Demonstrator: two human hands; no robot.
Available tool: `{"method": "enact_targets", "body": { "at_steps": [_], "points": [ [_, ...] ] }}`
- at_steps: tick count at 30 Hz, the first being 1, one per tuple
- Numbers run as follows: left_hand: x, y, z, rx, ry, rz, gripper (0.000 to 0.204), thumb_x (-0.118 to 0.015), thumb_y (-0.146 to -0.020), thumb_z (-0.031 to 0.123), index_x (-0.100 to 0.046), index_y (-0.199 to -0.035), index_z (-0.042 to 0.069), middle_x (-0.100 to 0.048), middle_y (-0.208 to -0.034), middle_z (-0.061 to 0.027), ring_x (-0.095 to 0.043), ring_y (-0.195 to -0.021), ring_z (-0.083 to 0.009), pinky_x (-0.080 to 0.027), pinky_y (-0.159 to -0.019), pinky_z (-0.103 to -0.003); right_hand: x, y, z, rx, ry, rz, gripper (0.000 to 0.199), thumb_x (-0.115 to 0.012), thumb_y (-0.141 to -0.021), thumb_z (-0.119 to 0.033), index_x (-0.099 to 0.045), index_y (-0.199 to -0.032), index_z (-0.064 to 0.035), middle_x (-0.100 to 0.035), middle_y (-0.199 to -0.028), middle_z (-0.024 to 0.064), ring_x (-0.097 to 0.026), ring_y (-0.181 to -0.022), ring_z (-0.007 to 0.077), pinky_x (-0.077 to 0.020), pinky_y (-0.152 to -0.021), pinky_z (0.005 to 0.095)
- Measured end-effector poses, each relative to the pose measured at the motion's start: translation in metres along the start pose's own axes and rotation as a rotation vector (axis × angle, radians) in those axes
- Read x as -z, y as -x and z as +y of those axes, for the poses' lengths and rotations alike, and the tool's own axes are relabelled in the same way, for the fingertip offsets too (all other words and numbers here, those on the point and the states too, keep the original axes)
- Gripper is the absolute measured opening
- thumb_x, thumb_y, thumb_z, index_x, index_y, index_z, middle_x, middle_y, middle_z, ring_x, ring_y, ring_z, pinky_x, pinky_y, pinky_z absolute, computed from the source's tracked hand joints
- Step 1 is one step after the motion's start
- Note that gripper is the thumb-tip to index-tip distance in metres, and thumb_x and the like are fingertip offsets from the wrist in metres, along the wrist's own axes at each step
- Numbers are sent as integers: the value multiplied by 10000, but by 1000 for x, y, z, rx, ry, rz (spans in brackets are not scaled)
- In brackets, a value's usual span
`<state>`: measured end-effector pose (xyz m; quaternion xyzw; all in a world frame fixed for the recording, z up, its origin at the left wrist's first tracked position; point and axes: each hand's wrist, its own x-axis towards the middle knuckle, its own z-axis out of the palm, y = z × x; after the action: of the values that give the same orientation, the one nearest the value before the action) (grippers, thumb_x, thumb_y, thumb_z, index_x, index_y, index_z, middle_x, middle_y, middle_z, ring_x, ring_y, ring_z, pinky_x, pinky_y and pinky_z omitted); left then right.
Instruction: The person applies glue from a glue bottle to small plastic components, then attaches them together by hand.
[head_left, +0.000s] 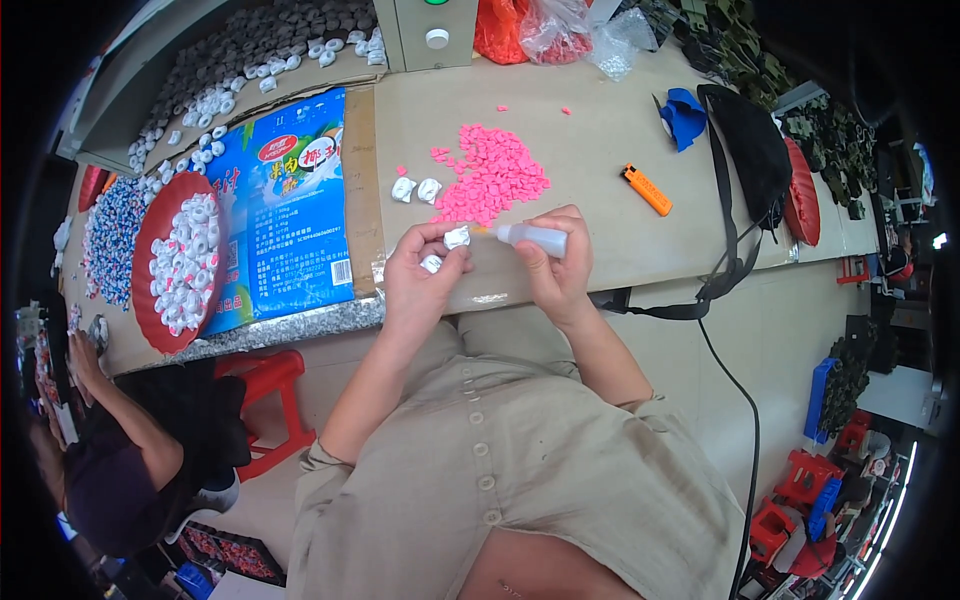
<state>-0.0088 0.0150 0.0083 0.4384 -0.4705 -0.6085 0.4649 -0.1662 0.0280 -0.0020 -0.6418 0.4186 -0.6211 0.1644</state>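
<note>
Between the thumb and fingers of my left hand [422, 275] is a small white moulded piece [457, 237], and a second white piece [431, 263] sits lower against the fingers. My right hand [562, 268] is closed around a translucent white squeeze bottle [540, 240], tilted sideways. Its narrow nozzle points left at the upper piece; whether they touch I cannot tell. Just beyond my hands lies a heap of small pink pieces [492, 178]. Two more white pieces [415, 190] rest on the tabletop at the heap's left.
A red tray [146, 292] of white pieces overlaps a blue printed cardboard sheet [300, 240] on the left. An orange cutter [647, 190] and black bag [750, 150] lie right. A grey machine housing [430, 35] stands at the back. A co-worker's arm [135, 420] shows far left.
</note>
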Motion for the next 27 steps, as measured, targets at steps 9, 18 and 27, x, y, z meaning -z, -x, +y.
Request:
{"method": "enact_targets", "body": {
  "at_steps": [9, 18, 27],
  "points": [
    [0, 1, 2, 10, 3, 6, 210, -531, -777, -4, -486, -981, -22, -557, -774, -68, -543, -681, -96, -447, -650, -203, -2, 1, -2, -70, -121, 11, 234, -590, -757, -79, -422, -904, -7, -493, -795, 96, -437, -678, 169, -379, -581, 263],
    [0, 0, 2, 12, -1, 0, 211, -534, -777, 0, -486, -982, -21, -560, -782, -68, -546, -689, -97, -448, -654, -203, -1, -1, -2, -46, -48, -10, 248, -600, -753, -88, -419, -903, -8, -499, -783, 96, -435, -671, 178, -376, -575, 270],
    [1, 0, -1, -20, 7, 20, 213, -522, -771, -27, -476, -978, -18, -554, -791, -65, -556, -715, -101, -458, -665, -208, 0, 0, 0, -80, -24, -19, 248, -599, -752, -87, -417, -896, 1, -489, -782, 96, -437, -671, 182, -378, -567, 274]
  ]
}}
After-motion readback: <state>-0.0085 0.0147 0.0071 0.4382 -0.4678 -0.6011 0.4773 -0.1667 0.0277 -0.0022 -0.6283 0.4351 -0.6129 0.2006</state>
